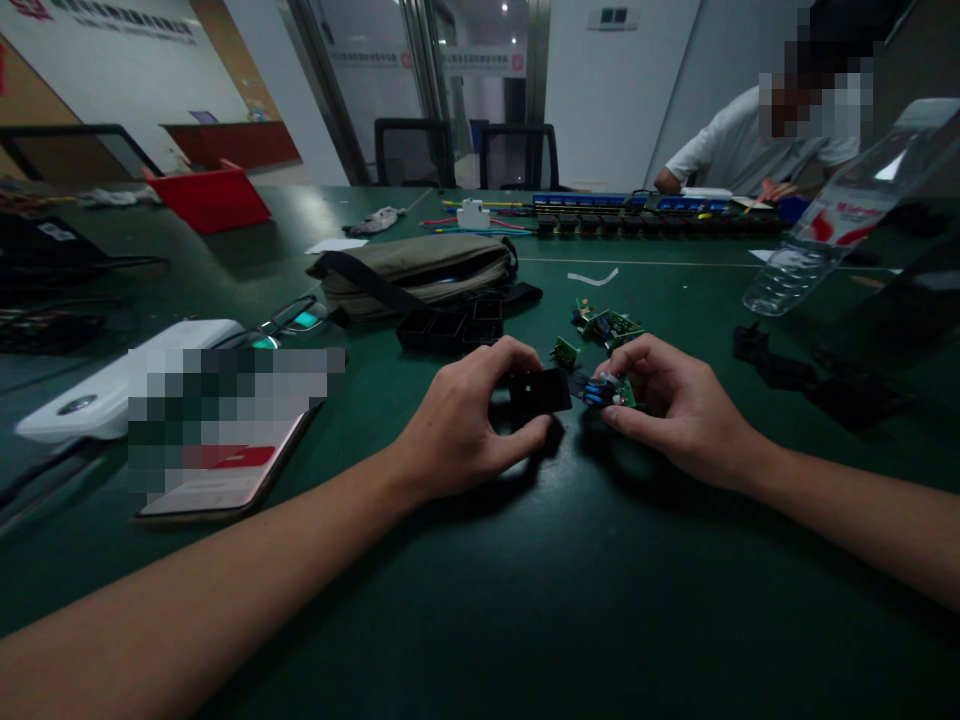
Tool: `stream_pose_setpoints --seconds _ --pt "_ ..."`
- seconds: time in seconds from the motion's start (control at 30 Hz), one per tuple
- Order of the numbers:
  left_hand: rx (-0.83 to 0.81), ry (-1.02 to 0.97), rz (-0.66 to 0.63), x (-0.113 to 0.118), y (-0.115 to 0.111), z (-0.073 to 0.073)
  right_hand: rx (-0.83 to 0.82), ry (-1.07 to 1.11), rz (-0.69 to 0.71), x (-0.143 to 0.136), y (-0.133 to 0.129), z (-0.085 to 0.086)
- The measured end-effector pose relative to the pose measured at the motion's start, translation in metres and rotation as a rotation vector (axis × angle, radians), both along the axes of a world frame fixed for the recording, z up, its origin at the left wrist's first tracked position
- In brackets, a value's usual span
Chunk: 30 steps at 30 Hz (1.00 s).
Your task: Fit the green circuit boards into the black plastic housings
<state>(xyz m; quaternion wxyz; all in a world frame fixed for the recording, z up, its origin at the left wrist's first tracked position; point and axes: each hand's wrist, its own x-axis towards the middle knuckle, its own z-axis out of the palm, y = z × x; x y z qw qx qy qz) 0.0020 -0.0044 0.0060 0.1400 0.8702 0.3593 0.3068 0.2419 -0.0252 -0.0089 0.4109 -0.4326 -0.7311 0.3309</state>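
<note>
The left hand, its grip narrowed to the width of a black case, holds it just beside a small green circuit board pinched by the right hand, above the tabletop, with loose boards lying beyond.

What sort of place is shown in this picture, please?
It looks like an office or meeting room, perhaps used for electronics work: small green circuit boards lie on a large, smooth, dark green table, and black-framed office chairs stand beyond its far edge.
</note>
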Motion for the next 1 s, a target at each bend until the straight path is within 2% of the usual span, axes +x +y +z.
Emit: stream_pose_setpoints --seconds 1.0 --pt "0.01 -0.002 -0.027 -0.0014 0.0003 -0.0028 0.007 -0.024 0.008 0.0003 0.0004 0.0"
